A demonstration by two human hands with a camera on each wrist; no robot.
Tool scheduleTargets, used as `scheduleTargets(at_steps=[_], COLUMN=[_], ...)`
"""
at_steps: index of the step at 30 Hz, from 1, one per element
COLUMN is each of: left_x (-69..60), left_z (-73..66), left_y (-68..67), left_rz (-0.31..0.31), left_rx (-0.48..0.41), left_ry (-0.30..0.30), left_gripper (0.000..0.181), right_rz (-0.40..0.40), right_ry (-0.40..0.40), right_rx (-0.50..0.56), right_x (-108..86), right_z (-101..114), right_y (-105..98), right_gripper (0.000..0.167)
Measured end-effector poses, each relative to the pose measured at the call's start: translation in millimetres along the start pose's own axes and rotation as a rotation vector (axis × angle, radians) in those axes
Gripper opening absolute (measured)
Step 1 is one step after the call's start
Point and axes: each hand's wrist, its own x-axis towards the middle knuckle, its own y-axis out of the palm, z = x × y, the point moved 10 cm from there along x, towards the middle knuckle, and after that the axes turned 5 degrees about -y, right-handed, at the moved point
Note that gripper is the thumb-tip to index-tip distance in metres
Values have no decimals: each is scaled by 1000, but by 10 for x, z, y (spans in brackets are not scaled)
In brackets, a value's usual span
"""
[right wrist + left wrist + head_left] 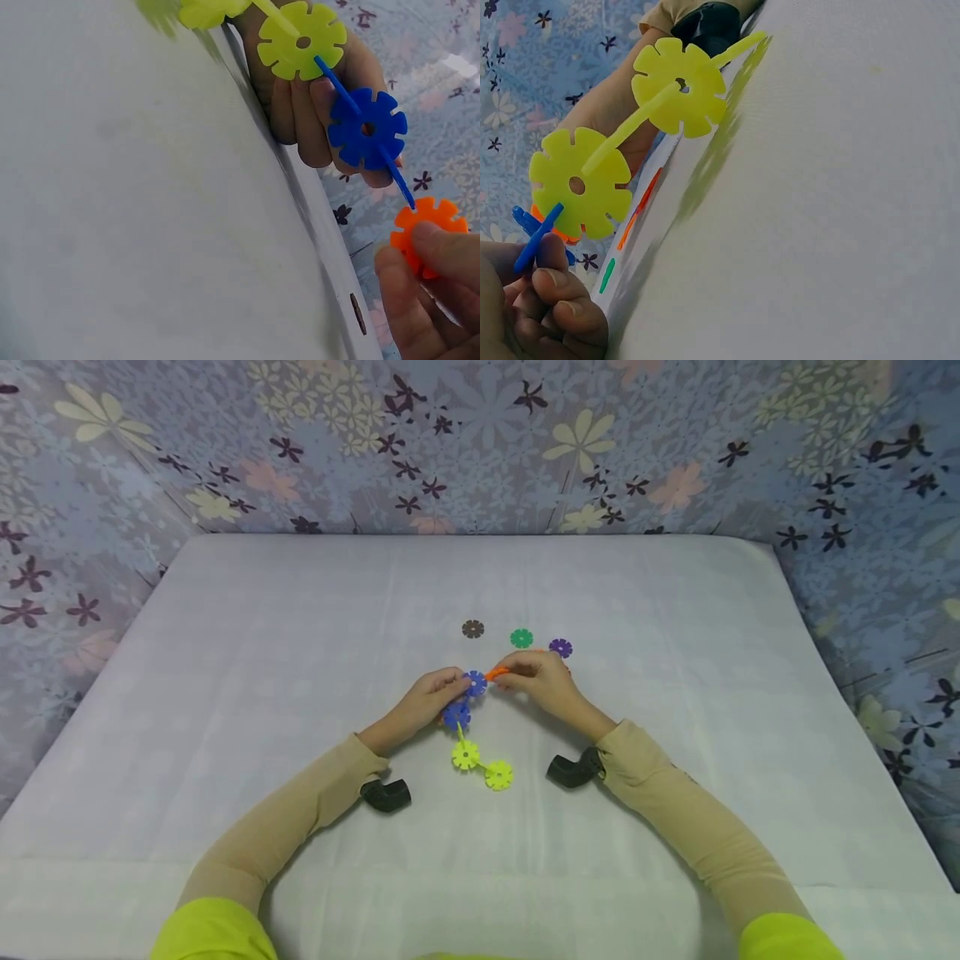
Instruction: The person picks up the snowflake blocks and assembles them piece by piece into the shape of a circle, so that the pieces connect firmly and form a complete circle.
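Observation:
Notched plastic flower discs are linked into a chain over the table's middle. Its upper blue disc (pixel 475 683) and lower blue disc (pixel 457 716) are held by my left hand (pixel 429 697), fingers curled behind and thumb on the upper one. Below them hang yellow discs (pixel 466 755), some face-on, some edge-on. My right hand (pixel 546 683) pinches an orange disc (pixel 429 238) between thumb and fingers. The orange disc's rim meets the edge of a blue disc in the right wrist view; whether their slots are engaged I cannot tell.
Beyond the hands lie a brown disc (pixel 472 629), a green disc (pixel 522 638) and a purple disc (pixel 560 647). Orange bits show beside my right hand, partly hidden. Black wrist mounts (pixel 386 795) stick out from both sleeves. White cloth covers the table (pixel 300 610), with a patterned curtain (pixel 480 443) behind.

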Motion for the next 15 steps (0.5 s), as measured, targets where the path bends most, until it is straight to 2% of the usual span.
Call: scheduleTargets(at_steps=[4, 8, 11, 15], left_x=[-3, -7, -20, -99], left_z=[5, -1, -6, -133], left_y=[14, 52, 71, 86], left_rz=[20, 62, 78, 78], left_rx=[-8, -17, -17, -18], left_ry=[11, 29, 41, 31], left_gripper=[24, 24, 24, 23], right_rz=[9, 21, 31, 46], right_ry=[-21, -112, -170, -193], right_rx=[-20, -31, -30, -29], right_x=[-5, -16, -28, -23], right_z=[21, 87, 10, -103], right_y=[23, 56, 86, 119], right_gripper=[9, 9, 9, 10])
